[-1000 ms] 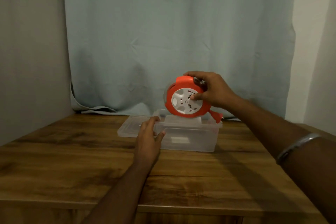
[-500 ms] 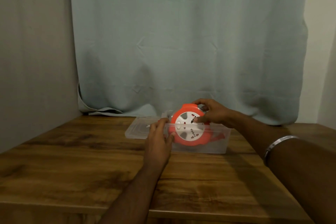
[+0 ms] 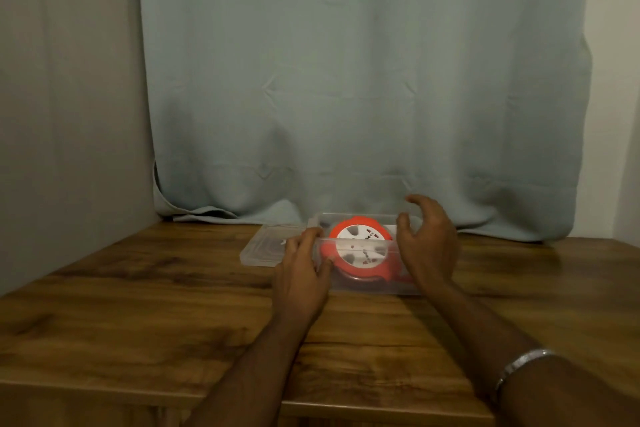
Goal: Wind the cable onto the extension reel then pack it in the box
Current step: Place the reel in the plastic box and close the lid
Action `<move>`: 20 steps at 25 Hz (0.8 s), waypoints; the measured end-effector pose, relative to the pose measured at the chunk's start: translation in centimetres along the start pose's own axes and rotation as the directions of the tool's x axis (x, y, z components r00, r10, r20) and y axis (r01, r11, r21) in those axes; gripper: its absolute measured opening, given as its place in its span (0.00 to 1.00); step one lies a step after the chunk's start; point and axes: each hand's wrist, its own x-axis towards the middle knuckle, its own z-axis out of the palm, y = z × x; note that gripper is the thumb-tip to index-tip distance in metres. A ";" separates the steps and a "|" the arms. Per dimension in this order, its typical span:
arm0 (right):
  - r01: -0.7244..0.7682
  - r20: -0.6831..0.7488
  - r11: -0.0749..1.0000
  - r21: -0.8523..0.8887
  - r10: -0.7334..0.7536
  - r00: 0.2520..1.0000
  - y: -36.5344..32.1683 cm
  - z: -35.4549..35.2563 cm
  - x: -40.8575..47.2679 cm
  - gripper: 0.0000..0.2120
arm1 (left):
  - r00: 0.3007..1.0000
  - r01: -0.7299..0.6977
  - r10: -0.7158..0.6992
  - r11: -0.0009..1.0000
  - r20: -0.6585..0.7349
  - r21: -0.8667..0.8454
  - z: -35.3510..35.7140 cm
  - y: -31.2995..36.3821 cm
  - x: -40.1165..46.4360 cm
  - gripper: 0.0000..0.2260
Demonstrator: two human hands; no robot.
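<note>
The orange extension reel (image 3: 360,250) with its white socket face lies tilted inside the clear plastic box (image 3: 374,286) on the wooden table. My left hand (image 3: 303,270) grips the box's front left corner, thumb on the front wall. My right hand (image 3: 427,239) hovers just right of the reel with fingers spread and curled, holding nothing. No loose cable shows outside the reel.
The clear lid (image 3: 265,248) lies flat on the table (image 3: 156,305) just left of the box. A pale blue curtain (image 3: 346,97) hangs behind, its hem resting on the table's back edge. A grey wall (image 3: 69,114) closes the left side.
My right hand lowered the reel from above the box into it, then let go and drew back to the right. My left hand stayed on the box's corner.
</note>
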 end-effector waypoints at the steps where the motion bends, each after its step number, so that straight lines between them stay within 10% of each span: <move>1: -0.105 -0.064 0.991 0.079 0.110 0.992 0.5 0.0 -0.9 0.19 | 1.000 -0.001 0.001 1.000 0.002 0.006 0.0 0.1 0.0 0.22; 4: -0.515 0.038 0.775 0.367 0.540 0.841 2.2 0.3 -1.1 0.22 | 1.000 0.019 -0.019 1.000 -0.008 -0.015 -0.1 0.3 -0.1 0.19; 10: -0.517 0.077 0.755 0.404 0.535 0.841 3.5 0.5 -2.0 0.18 | 0.969 0.047 -0.028 0.996 -0.246 0.073 -1.6 0.5 0.9 0.09; 14: -0.479 0.047 0.800 0.361 0.498 0.866 3.4 0.5 -2.0 0.19 | 0.994 -0.014 -0.052 0.819 0.099 0.574 -2.1 -3.3 3.0 0.14; 20: -0.476 0.045 0.830 0.291 0.485 0.873 3.0 0.3 -2.2 0.19 | 0.957 -0.186 -0.005 0.759 0.290 0.624 -3.6 -5.1 4.6 0.03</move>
